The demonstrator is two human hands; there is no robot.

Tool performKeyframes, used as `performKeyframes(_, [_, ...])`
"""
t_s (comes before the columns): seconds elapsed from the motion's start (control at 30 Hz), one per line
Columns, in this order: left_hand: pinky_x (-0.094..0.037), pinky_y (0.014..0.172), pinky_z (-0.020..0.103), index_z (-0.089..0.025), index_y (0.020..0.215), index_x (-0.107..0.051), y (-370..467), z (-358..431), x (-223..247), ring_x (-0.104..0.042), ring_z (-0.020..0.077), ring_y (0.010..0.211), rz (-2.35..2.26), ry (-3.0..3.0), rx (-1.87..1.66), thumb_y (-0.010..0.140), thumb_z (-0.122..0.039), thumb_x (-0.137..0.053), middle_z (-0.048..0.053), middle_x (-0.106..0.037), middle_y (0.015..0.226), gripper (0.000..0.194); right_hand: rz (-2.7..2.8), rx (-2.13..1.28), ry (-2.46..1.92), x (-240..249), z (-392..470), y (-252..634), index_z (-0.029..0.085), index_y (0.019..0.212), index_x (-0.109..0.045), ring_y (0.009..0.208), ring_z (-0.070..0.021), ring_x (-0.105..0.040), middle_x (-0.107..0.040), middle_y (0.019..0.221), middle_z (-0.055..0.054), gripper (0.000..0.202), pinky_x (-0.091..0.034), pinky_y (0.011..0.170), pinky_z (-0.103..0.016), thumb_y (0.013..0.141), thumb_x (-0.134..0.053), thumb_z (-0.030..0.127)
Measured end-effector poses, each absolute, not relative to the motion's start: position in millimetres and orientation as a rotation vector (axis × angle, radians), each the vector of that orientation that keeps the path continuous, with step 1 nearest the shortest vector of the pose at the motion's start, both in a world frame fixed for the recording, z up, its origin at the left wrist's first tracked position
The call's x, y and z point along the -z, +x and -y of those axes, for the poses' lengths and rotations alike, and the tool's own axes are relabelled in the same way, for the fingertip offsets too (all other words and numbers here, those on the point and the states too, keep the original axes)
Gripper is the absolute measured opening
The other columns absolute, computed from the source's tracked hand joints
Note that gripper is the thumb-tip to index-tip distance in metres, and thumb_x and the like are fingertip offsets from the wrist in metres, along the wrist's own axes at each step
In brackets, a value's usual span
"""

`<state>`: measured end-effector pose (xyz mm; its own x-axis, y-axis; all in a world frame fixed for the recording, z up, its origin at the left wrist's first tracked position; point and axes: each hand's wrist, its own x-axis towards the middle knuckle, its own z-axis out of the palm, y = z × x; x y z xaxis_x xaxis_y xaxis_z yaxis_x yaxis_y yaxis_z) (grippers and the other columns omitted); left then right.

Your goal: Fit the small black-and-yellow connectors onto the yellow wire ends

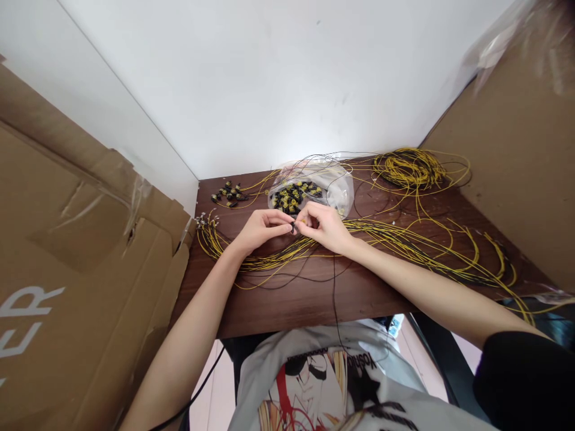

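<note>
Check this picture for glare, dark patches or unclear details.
Head view: the white wall glows brightest behind the clear bag, itself shiny; the black sleeve, lower right, loses detail; the black piece between left hand and right hand is too small to identify.

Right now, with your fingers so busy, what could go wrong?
The small black piece between the left hand and right hand could slip and get lost among the yellow and black wires below. The open-looking plastic bag sits just behind the hands, so a bump might spill its connectors. And that thin dark wire hanging over the table edge might get snagged.
</note>
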<state>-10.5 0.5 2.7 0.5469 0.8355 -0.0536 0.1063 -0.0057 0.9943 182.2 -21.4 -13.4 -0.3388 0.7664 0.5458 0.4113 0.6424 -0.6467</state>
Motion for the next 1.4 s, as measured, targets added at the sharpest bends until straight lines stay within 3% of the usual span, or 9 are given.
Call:
performKeyframes(0.83, [-0.050,0.072,0.027,-0.011,0.083,-0.069,-8.1,-0.3,0.6,-0.066,0.0159,0.072,-0.919,1.522,-0.766,0.062,-0.029,-0.078,0.006,-0.072,0.078,0.029,2.006,-0.484,-0.891,12.0,22.8,181.1,0.016,0.073,-0.057,0.058,-0.0100,-0.045,-0.048,0.065,0.001,0.005,-0.036,0.054,-0.023,0.078,-0.056,0.015])
performKeyframes(1.4, [-0.050,0.077,0.029,-0.011,0.087,-0.067,-8.6,-0.4,-0.5,-0.067,0.0170,0.076,-0.873,1.542,-0.754,0.066,-0.030,-0.075,0.008,-0.072,0.082,0.029,1.977,-0.465,-0.883,13.8,22.3,183.4,0.017,0.077,-0.060,0.061,-0.0114,-0.047,-0.052,0.070,-0.001,0.012,-0.038,0.056,-0.025,0.085,-0.053,0.023])
